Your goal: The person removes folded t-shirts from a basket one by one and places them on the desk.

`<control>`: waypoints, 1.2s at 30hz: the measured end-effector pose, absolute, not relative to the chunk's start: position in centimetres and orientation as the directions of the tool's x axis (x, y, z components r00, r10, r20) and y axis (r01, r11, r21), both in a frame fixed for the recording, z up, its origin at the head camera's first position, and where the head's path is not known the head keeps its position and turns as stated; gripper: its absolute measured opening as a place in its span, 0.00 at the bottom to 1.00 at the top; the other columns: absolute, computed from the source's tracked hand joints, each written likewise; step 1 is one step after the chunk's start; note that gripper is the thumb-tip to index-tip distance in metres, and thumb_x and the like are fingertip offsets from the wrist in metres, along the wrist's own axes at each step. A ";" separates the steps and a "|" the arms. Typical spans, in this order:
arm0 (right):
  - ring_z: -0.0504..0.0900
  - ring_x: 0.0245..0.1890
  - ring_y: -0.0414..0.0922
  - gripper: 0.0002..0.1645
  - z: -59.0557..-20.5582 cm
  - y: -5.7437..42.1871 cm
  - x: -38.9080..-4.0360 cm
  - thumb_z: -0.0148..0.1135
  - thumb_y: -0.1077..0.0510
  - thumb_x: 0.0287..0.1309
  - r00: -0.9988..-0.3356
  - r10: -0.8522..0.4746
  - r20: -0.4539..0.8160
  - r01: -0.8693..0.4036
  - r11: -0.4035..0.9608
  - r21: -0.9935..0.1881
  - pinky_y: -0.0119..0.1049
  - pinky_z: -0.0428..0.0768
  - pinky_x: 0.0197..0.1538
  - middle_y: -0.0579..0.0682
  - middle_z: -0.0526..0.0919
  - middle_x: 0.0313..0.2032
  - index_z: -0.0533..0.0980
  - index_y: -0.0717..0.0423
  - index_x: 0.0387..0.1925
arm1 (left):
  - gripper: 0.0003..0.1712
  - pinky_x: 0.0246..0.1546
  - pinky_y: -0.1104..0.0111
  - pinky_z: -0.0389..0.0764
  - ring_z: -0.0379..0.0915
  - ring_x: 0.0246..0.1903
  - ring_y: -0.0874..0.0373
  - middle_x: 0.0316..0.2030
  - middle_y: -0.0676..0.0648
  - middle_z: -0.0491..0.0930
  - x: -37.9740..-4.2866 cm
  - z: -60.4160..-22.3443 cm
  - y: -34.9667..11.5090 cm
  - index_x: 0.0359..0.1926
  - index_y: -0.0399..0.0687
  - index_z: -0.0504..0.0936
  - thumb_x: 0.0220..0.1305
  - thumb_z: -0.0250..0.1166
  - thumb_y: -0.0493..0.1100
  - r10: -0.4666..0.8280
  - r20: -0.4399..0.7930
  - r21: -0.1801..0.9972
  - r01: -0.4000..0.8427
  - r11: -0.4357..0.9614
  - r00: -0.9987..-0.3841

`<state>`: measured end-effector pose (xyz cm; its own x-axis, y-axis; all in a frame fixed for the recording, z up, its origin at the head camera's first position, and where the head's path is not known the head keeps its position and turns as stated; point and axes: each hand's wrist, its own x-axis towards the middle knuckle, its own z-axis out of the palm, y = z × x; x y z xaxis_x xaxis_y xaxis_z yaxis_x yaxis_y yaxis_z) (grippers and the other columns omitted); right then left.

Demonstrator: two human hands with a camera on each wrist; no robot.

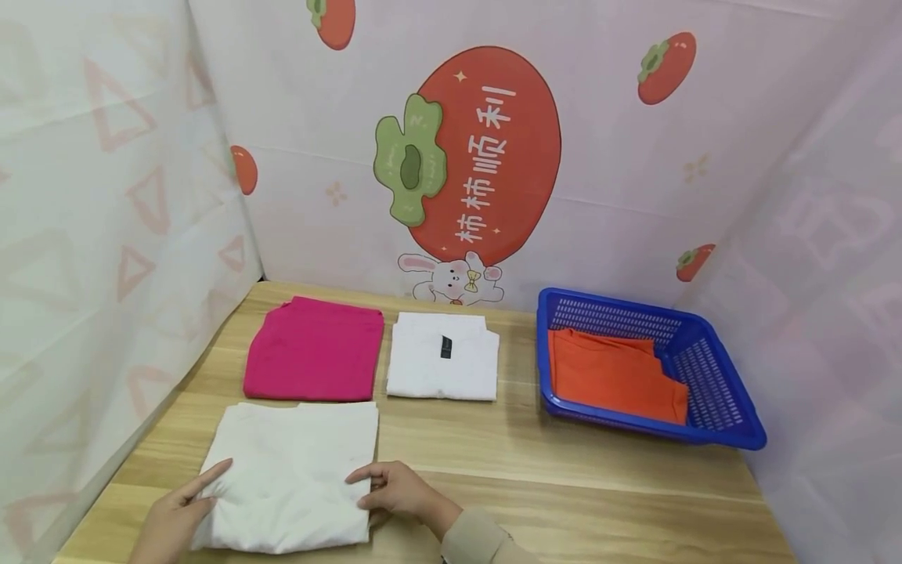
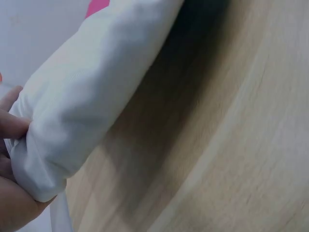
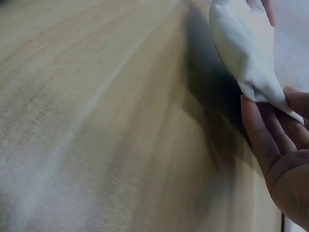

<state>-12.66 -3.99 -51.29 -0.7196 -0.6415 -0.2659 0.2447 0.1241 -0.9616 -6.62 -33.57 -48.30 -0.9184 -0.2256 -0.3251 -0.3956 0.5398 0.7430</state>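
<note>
A folded white garment (image 1: 292, 478) lies at the front left of the table, its near edge thick and rounded. My left hand (image 1: 172, 513) grips its left side, fingers on top; in the left wrist view the left hand (image 2: 14, 193) holds a bunched corner. At the opposite side, my right hand (image 1: 402, 493) pinches the right edge between thumb and fingers. The right wrist view shows this right hand (image 3: 285, 154) with fingers beneath the white fabric (image 3: 246, 53) and thumb over it. The near edge stands raised over the wood, with a shadow below.
Behind the garment lie a folded magenta garment (image 1: 313, 350) and a smaller folded white shirt (image 1: 423, 364) with a dark neck label. A blue basket (image 1: 726, 403) at the back right holds a folded orange garment (image 1: 609, 376). Printed curtains (image 1: 317, 227) enclose the wooden table (image 1: 564, 486).
</note>
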 end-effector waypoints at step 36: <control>0.76 0.18 0.41 0.11 -52.0 -5.3 -12.1 0.56 0.69 0.49 -0.558 -0.680 -0.475 0.438 0.245 -0.865 0.38 0.77 0.24 0.48 0.75 0.17 0.77 0.57 0.37 | 0.28 0.42 0.43 0.60 0.47 0.54 0.30 0.56 0.27 0.50 -7.1 -51.5 -38.5 0.58 0.38 0.62 0.55 0.50 0.43 -0.067 -0.516 0.636 -0.434 0.639 -0.854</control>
